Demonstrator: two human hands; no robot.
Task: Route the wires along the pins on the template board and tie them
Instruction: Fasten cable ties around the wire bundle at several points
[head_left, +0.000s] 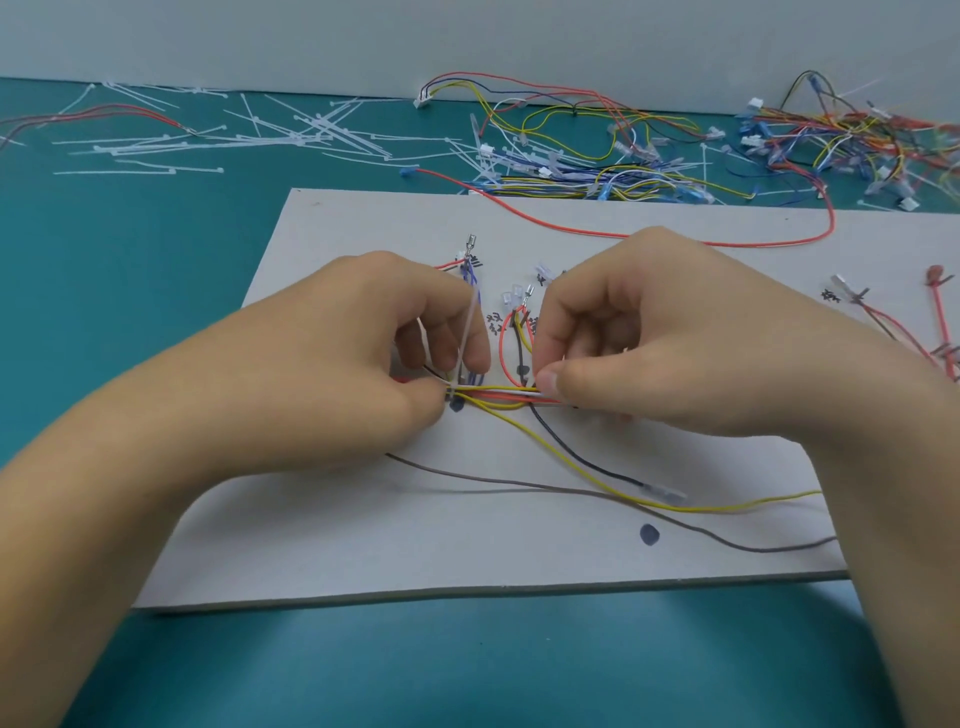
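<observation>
Left hand (405, 353) pose: forearm in from the lower left, wrist low over the template board (363, 519), knuckles up, fingers curled downward.
Right hand (639, 338) pose: forearm in from the lower right, wrist low over the board, knuckles up, fingers curled under the palm.
Wire bundle (498, 395) location: flat on the board's middle, running left to right between the two hands; yellow, white and red strands side by side.
Cable tie (466, 332) location: at the bundle's left end, tail rising upright in front of the left fingers.
Left fingers: narrow; thumb and forefinger pinched on the bundle's left end, at the foot of the tie.
Right fingers: narrow; thumb tip and forefinger pinched on the bundle's right end.
Free strands: yellow wire (597, 483), black wire (571, 452) and grey-brown wire (519, 486) trailing from the bundle across the board's near half.
Tabletop (130, 260): teal; loose cable ties (234, 135) at the far left, spare wires (623, 150) at the far right, beyond the board.
</observation>
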